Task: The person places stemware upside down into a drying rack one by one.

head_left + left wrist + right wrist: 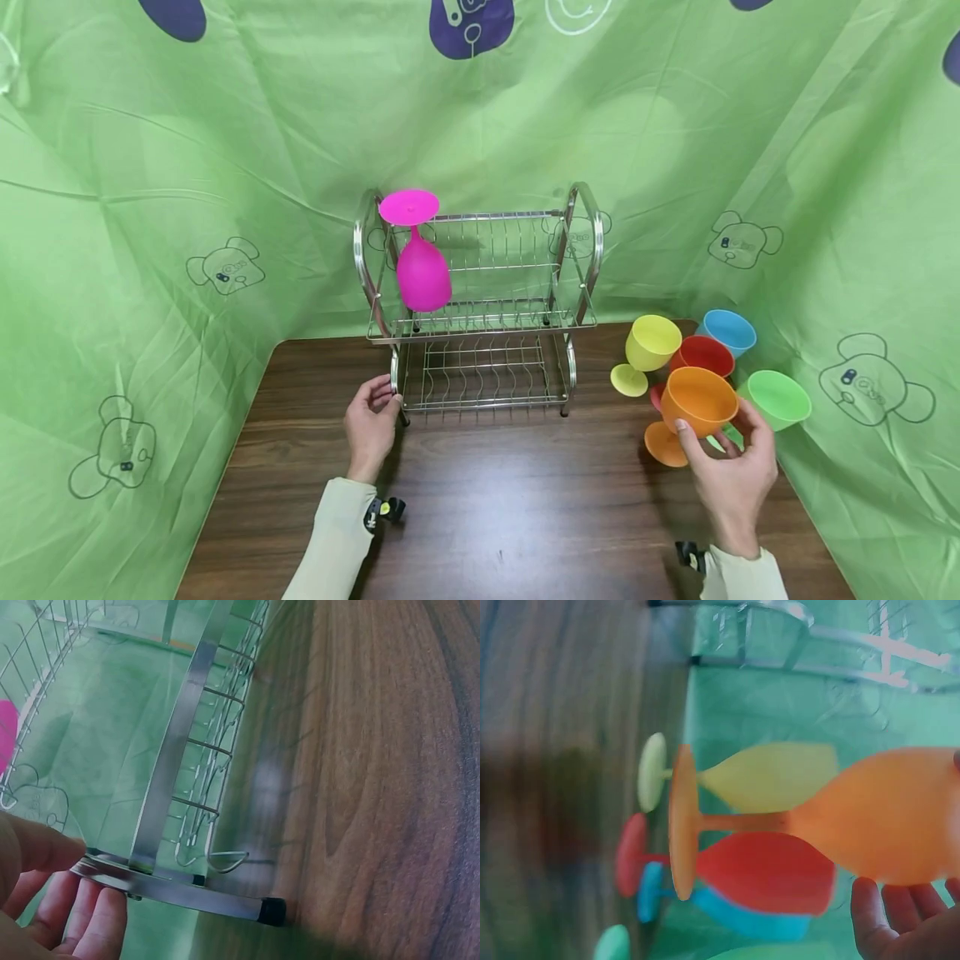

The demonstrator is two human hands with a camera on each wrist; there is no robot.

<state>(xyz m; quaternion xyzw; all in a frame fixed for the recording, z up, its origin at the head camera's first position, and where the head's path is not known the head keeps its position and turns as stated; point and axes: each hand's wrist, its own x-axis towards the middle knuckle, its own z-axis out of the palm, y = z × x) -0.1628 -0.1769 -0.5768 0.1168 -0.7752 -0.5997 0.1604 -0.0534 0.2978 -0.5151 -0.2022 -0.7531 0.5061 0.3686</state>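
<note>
A person's right hand (737,485) is holding an orange cup (693,408) near other cups (702,354), apparently the pick-up step, while the left hand (372,427) is gripping a metal rack (487,333), the next move likely calling for a clear lift.

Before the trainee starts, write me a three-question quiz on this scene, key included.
1. The left hand grips: A, the green cloth; B, the rack; C, the table's edge.
2. True or false: the pink goblet on the rack is upside down.
3. How many goblets are off the rack, counting the one in the right hand?

Key
1. B.
2. True: its foot is on top, its bowl below.
3. Five: the yellow goblet, red goblet, blue goblet, green goblet and the held orange goblet.
</note>
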